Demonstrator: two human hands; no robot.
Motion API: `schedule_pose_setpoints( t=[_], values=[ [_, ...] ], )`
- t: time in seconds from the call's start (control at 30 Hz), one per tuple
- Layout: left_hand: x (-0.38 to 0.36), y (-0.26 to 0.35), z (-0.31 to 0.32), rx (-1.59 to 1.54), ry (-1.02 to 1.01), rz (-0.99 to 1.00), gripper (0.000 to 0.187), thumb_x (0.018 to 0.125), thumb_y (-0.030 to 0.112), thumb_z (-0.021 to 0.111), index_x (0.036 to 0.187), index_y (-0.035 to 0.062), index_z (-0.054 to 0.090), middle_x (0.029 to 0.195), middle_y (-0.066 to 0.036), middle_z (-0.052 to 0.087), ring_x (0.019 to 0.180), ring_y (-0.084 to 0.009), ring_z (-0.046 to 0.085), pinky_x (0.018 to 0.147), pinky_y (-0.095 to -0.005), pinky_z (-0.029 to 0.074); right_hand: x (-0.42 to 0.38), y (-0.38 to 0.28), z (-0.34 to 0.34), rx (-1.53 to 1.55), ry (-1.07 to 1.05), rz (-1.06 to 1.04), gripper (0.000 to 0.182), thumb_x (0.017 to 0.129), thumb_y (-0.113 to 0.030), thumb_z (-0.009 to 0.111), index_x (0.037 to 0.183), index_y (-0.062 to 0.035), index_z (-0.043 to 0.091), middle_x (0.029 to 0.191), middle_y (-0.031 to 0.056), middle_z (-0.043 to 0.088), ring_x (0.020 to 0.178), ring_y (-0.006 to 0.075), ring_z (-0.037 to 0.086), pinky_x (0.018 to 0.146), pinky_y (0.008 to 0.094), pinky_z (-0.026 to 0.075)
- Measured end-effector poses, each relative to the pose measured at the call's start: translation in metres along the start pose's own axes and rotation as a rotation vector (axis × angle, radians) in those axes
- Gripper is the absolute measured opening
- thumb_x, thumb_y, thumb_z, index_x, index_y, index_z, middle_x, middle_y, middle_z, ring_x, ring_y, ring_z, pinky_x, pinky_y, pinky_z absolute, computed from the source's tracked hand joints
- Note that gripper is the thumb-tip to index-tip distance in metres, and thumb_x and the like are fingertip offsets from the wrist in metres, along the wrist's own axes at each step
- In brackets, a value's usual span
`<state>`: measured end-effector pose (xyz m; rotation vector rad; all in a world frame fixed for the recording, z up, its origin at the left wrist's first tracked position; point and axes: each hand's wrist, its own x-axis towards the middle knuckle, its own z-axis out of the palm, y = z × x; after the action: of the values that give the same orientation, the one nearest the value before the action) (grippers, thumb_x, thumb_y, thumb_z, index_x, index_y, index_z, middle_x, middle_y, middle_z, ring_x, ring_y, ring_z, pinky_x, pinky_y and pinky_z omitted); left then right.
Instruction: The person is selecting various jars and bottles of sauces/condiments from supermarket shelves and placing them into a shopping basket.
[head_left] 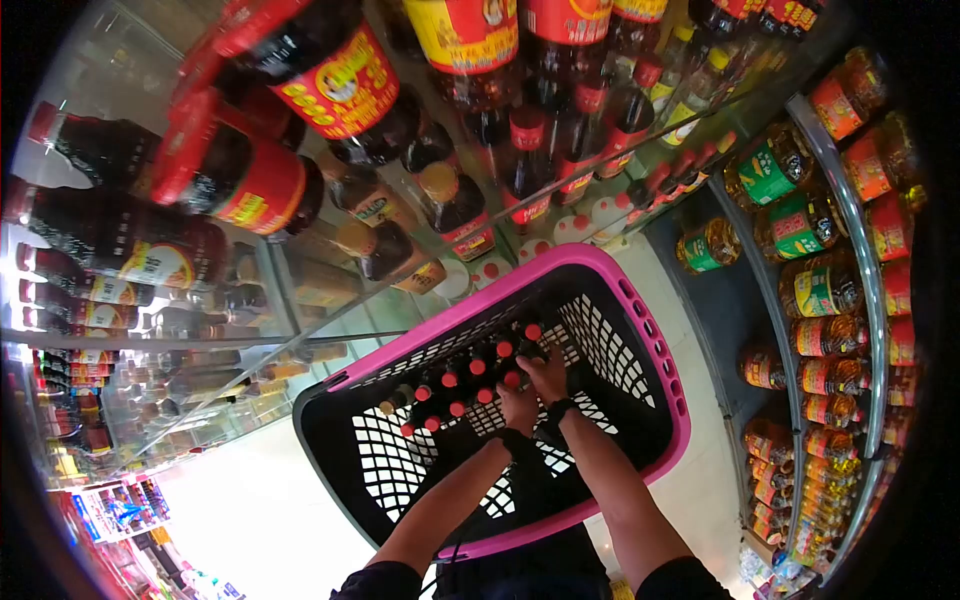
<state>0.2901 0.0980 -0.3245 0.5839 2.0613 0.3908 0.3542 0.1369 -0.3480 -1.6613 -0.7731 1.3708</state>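
Observation:
Inside a black shopping basket with a pink rim point(583, 258), dark bottles with red caps stand upright in two rows along the far side. My left hand point(518, 408) is closed around a red-capped bottle point(512, 380) near the right end of the front row. Just to its right, my right hand point(545, 378) curls against a dark bottle point(531, 349) behind it; its fingers are partly hidden. One bottle with a tan cap point(387, 408) stands at the left end of the rows. Both wrists wear dark bands.
Glass shelves on the left and ahead carry jars with red-and-yellow labels point(340, 90) and dark sauce bottles point(130, 240). Curved shelves at right hold cooking-oil bottles point(820, 290). Pale floor point(240, 500) shows left of the basket.

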Motion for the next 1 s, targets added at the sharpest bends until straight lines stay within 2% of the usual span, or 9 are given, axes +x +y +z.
schedule_pose_setpoints(
  t=[0.17,0.23,0.37,0.43,0.5,0.57,0.63,0.73,1.0],
  values=[
    [0.023,-0.062,0.006,-0.128,-0.055,0.322,0.052,0.075,0.03,0.059,0.113,0.0006,0.041,0.105,-0.024,0.056,0.098,-0.0422,0.053,0.08,-0.0455,0.043,0.012,0.054,-0.016,0.183,0.095,0.105,0.061,0.076,-0.033,0.068,0.119,0.003,0.043,0.11,0.0173,0.051,0.097,0.0282,0.052,0.081,0.0442,0.042],
    [0.008,-0.054,-0.014,-0.24,-0.119,0.218,0.037,0.077,0.027,0.056,0.103,0.0006,0.051,0.093,-0.019,0.061,0.09,-0.0365,0.058,0.075,-0.042,0.044,-0.018,-0.02,-0.024,0.002,0.108,-0.04,0.05,0.08,-0.03,0.065,0.111,0.0035,0.045,0.105,0.016,0.05,0.095,0.0252,0.048,0.071,0.0451,0.04],
    [-0.018,-0.049,-0.055,-0.385,-0.166,0.189,0.02,0.079,0.02,0.053,0.081,0.0012,0.059,0.071,-0.01,0.06,0.064,-0.0211,0.056,0.057,-0.0357,0.042,-0.004,0.005,-0.056,0.337,-0.043,-0.381,0.019,0.092,-0.007,0.029,0.073,-0.0083,0.03,0.072,0.005,0.02,0.066,0.0202,0.025,0.065,0.0291,0.023],
    [-0.071,-0.011,-0.101,-0.447,-0.174,0.085,0.017,0.078,0.018,0.053,0.074,0.0031,0.059,0.059,-0.004,0.054,0.051,-0.0137,0.049,0.046,-0.0312,0.036,-0.015,-0.013,-0.069,0.293,-0.045,-0.37,0.013,0.091,-0.01,0.035,0.079,-0.0048,0.038,0.076,0.007,0.031,0.072,0.022,0.032,0.067,0.0349,0.03],
    [-0.053,-0.046,-0.094,-0.556,-0.226,0.203,0.015,0.078,0.015,0.051,0.07,0.0049,0.059,0.055,0.0,0.049,0.045,-0.0094,0.043,0.04,-0.0281,0.031,-0.046,-0.052,-0.05,-0.019,0.344,-0.368,0.01,0.083,-0.011,0.047,0.085,-0.0064,0.056,0.082,0.0034,0.055,0.078,0.0154,0.051,0.073,0.0284,0.039],
    [-0.09,-0.036,-0.126,-0.853,-0.213,0.306,0.016,0.081,0.013,0.048,0.078,0.0044,0.061,0.07,-0.001,0.057,0.065,-0.0111,0.052,0.058,-0.0272,0.042,-0.081,-0.088,-0.05,0.154,0.222,-0.164,0.015,0.083,-0.012,0.049,0.096,-0.0076,0.055,0.09,0.0011,0.058,0.081,0.0139,0.053,0.072,0.0255,0.039],
    [-0.124,-0.028,-0.16,-0.949,-0.229,0.283,0.017,0.082,0.014,0.049,0.089,0.0035,0.06,0.083,-0.002,0.059,0.077,-0.0112,0.052,0.068,-0.0268,0.042,-0.063,-0.057,-0.048,-0.193,0.28,-0.516,0.015,0.084,-0.013,0.052,0.097,-0.0087,0.055,0.09,0.0012,0.058,0.077,0.0126,0.055,0.067,0.0244,0.04],
    [-0.145,-0.035,-0.217,-0.851,-0.317,0.25,0.02,0.084,0.015,0.052,0.097,0.0014,0.058,0.087,-0.003,0.059,0.08,-0.0118,0.053,0.071,-0.027,0.043,-0.168,-0.166,0.006,0.367,0.13,-0.26,0.018,0.082,-0.012,0.056,0.099,-0.008,0.055,0.087,0.0002,0.057,0.074,0.011,0.054,0.065,0.0228,0.042],
    [-0.165,-0.095,-0.373,-1.251,-0.139,0.331,0.012,0.083,0.009,0.05,0.085,0.0016,0.059,0.079,-0.006,0.059,0.074,-0.0139,0.057,0.066,-0.0247,0.045,-0.31,-0.187,0.147,0.218,-0.215,-0.517,0.017,0.083,-0.002,0.051,0.1,-0.0034,0.052,0.086,0.0035,0.057,0.078,0.0106,0.054,0.07,0.0229,0.045]
  ],
)
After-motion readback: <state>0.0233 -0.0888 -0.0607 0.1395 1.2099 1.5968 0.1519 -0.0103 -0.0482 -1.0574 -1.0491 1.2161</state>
